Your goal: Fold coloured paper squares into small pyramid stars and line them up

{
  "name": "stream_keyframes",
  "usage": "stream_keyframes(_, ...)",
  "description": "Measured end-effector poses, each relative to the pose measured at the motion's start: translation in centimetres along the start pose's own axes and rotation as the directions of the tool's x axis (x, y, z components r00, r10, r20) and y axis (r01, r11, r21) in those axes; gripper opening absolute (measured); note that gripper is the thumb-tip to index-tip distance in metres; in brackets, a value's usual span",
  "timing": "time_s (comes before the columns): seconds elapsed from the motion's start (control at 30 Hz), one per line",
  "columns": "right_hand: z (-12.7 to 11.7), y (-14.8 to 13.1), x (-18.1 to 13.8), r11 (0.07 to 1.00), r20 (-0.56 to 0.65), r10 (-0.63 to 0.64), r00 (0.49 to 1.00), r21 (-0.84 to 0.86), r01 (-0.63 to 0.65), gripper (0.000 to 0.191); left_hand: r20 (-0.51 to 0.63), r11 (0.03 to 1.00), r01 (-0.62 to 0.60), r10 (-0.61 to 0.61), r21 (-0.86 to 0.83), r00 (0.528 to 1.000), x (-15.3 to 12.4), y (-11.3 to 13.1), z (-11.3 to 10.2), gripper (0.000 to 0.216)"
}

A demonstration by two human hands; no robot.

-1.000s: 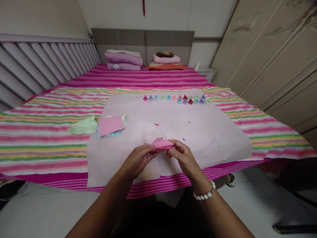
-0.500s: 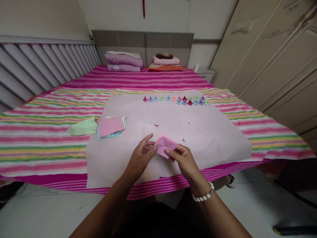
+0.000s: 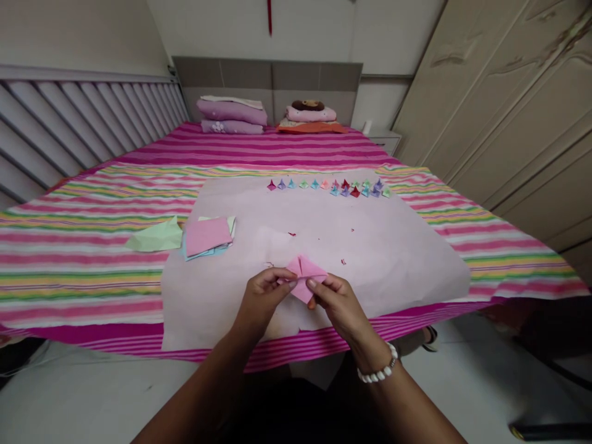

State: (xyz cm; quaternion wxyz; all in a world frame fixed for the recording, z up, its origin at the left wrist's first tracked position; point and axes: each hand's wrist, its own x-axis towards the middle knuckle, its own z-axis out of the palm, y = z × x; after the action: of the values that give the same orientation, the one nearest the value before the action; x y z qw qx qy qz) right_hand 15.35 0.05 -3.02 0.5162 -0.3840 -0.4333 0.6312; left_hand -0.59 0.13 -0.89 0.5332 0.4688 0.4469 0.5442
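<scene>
A piece of pink origami paper [image 3: 303, 288], folded into a diamond-like shape with creases, is held up between both hands over the large pale sheet [image 3: 393, 246]. My left hand [image 3: 264, 299] pinches its left corner between thumb and fingers. On the other side, my right hand [image 3: 335, 299] grips the right part, its thumb lying on top near the middle. Several small folded paper shapes [image 3: 315, 184] in different colours stand in rows along the far side of the sheet. To the left lies a stack of coloured paper [image 3: 208, 237], pink on top.
A loose light-green paper [image 3: 157, 237] lies left of the stack, over the striped cloth [image 3: 83, 259]. Small red scraps [image 3: 343, 262] are scattered on the sheet. Folded purple bedding [image 3: 232, 111] sits by the headboard [image 3: 250, 77]. A wardrobe [image 3: 518, 111] stands at right.
My left hand has closed from spread fingers into a pinch on the paper's left corner. The pink paper has shifted slightly left and turned, its top crease now showing.
</scene>
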Motion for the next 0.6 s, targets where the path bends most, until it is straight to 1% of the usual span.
stream_keyframes(0.1, 0.2, -0.2, -0.2, 0.999, -0.001, 0.022, 1.0, 0.042, -0.022, 0.023, 0.034, 0.998, -0.034, 0.033, 0.047, 0.999, -0.2, 0.2, 0.0, 0.005)
stream_keyframes(0.2, 0.4, -0.3, -0.2, 0.998, 0.003, 0.022, 1.0, 0.066, -0.022, 0.023, 0.081, 0.994, -0.072, 0.066, 0.08, 0.995, -0.3, 0.5, 0.0, 0.005)
stream_keyframes(0.33, 0.3, -0.2, -0.2, 0.997, -0.006, 0.028, 1.0, 0.07, -0.027, 0.024, 0.112, 0.988, -0.113, 0.101, 0.108, 0.989, -0.4, 0.8, 0.1, 0.005)
stream_keyframes(0.5, 0.2, -0.3, -0.2, 0.995, -0.007, 0.02, 1.0, 0.094, -0.019, 0.022, 0.185, 0.984, -0.133, 0.109, 0.12, 0.977, -0.6, 1.0, 0.2, 0.012)
stream_keyframes(0.6, 0.3, -0.3, -0.2, 0.995, 0.003, 0.012, 1.0, 0.101, -0.012, 0.02, 0.197, 0.975, -0.152, 0.119, 0.161, 0.973, -0.7, 1.2, 0.1, 0.006)
